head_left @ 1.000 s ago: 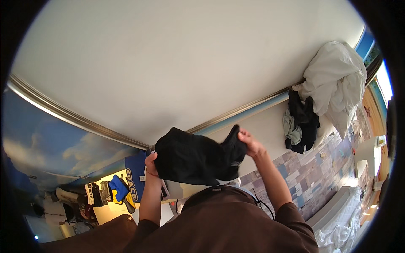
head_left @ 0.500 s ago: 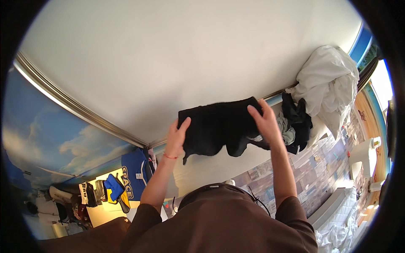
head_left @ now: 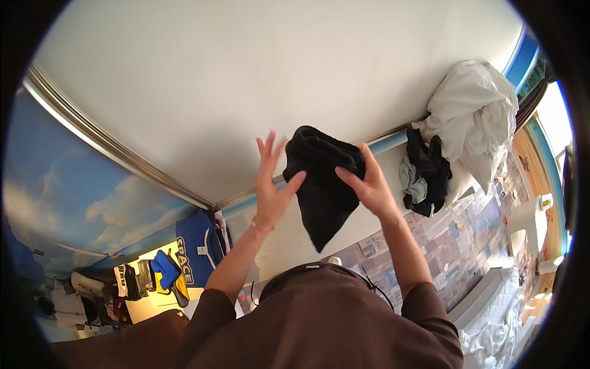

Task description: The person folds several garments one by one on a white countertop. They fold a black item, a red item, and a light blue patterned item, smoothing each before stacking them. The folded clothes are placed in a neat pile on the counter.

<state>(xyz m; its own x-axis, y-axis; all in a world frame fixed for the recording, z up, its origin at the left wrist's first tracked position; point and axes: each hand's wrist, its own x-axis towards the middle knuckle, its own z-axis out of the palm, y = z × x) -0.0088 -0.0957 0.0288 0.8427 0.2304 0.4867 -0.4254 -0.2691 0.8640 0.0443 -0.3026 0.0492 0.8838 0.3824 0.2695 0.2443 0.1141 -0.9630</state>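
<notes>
A black garment (head_left: 326, 184), its exact kind unclear, hangs in front of me, bunched at the top and narrowing to a point below. My right hand (head_left: 370, 184) grips its upper right side, thumb across the front and fingers behind. At the garment's left edge is my left hand (head_left: 273, 184), fingers spread and raised, slightly blurred. The left thumb tip meets or overlaps the cloth edge; whether it presses on it I cannot tell.
Dark clothes (head_left: 428, 169) and a pale grey-green cloth (head_left: 412, 180) lie in a heap at the right, beside bulky white bedding (head_left: 476, 117). Folded clothes (head_left: 161, 277) and a blue printed garment (head_left: 195, 252) are at the lower left. A white wall (head_left: 258, 67) rises ahead.
The black garment, stretched wide between both hands before, is now gathered narrower and hangs to a point. My left hand has loosened and spread its fingers; my right hand has moved slightly left.
</notes>
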